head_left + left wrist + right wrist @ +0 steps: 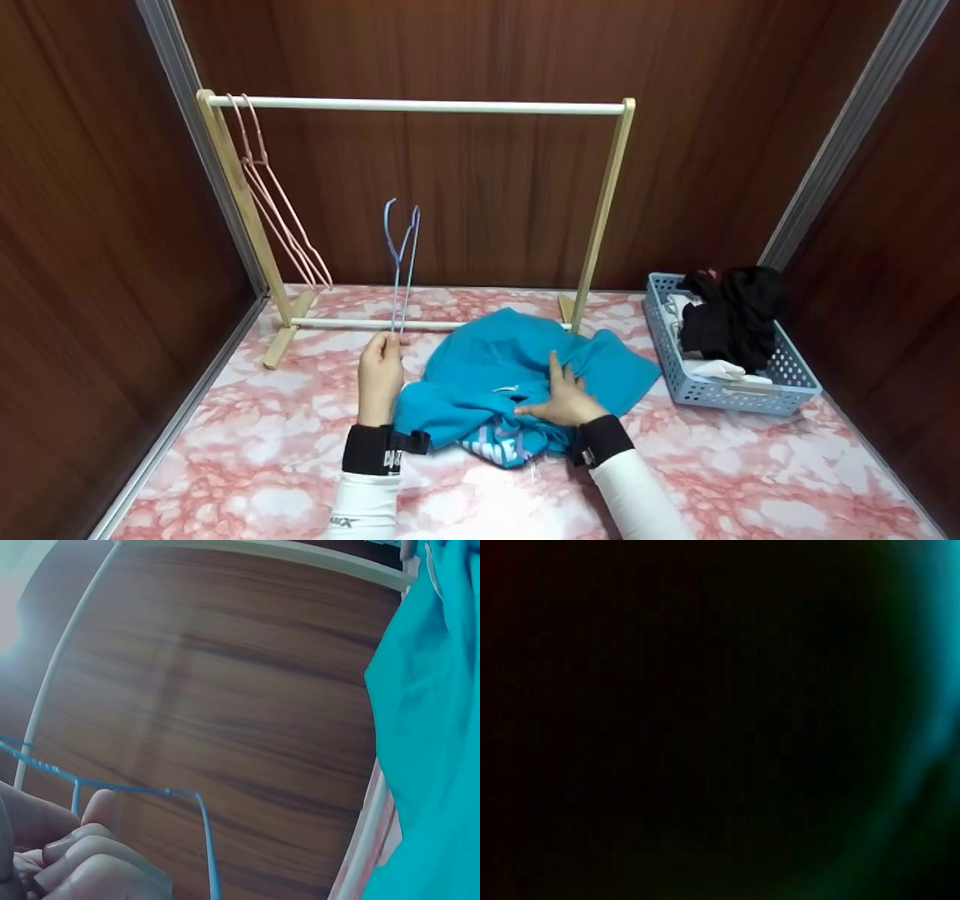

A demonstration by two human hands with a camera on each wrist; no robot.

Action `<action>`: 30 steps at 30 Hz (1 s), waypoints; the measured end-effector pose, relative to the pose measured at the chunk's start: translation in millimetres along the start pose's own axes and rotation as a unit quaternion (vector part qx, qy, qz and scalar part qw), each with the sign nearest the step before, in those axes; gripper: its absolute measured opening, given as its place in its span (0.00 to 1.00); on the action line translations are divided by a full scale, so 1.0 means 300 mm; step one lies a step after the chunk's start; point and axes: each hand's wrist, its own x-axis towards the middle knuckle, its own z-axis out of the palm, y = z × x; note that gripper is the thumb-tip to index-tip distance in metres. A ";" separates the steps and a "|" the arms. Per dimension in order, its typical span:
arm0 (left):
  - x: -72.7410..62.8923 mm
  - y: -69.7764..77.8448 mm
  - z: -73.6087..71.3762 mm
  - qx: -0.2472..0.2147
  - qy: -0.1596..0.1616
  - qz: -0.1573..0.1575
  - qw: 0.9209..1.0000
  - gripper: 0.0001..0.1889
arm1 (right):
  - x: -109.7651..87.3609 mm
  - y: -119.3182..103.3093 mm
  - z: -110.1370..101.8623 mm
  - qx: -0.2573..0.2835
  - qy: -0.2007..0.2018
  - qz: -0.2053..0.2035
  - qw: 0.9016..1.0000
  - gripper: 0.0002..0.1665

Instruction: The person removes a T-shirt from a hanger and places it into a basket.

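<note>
My left hand (381, 375) grips a blue wire hanger (397, 262) by its lower part, with the hook pointing up. In the left wrist view the curled fingers (97, 862) close round the hanger (135, 787). A turquoise garment (487, 352) lies crumpled on the table, a patch of white and purple lettering showing at its near edge. My right hand (566, 401) rests on the garment with its fingers spread. The right wrist view is almost black, with only a blurred turquoise strip of the garment (945, 637) at the right.
Behind the garment stands a rack with a white top rail (420, 106) and wooden legs. Pink hangers (281, 202) hang at its left end. On the right, a light blue basket (795, 382) holds black and white clothes (731, 322). Brown panels enclose the marbled table (255, 465).
</note>
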 end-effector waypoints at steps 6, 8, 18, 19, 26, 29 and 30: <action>0.031 0.036 0.023 -0.042 -0.023 -0.019 0.999 0.14 | -0.013 -0.042 0.029 -0.050 0.001 -0.036 0.998 0.79; 0.049 0.051 0.029 -0.058 -0.032 -0.027 0.997 0.14 | -0.017 -0.054 0.036 -0.059 0.011 -0.049 0.997 0.77; 0.165 0.165 0.056 -0.111 -0.058 -0.054 0.991 0.12 | -0.019 -0.086 0.053 -0.027 -0.017 -0.133 0.991 0.51; 0.175 0.176 0.056 -0.109 -0.059 -0.052 0.991 0.12 | -0.018 -0.085 0.052 -0.020 -0.023 -0.143 0.989 0.47; 0.252 0.260 0.039 -0.095 -0.041 -0.042 0.994 0.13 | -0.006 -0.063 0.037 0.021 -0.007 -0.197 0.980 0.19; 0.285 0.294 0.027 -0.098 -0.031 -0.032 0.994 0.13 | -0.005 -0.056 0.021 0.057 0.015 -0.200 0.978 0.16; 0.294 0.305 0.022 -0.097 -0.027 -0.027 0.994 0.13 | -0.006 -0.055 0.013 0.070 0.025 -0.199 0.977 0.15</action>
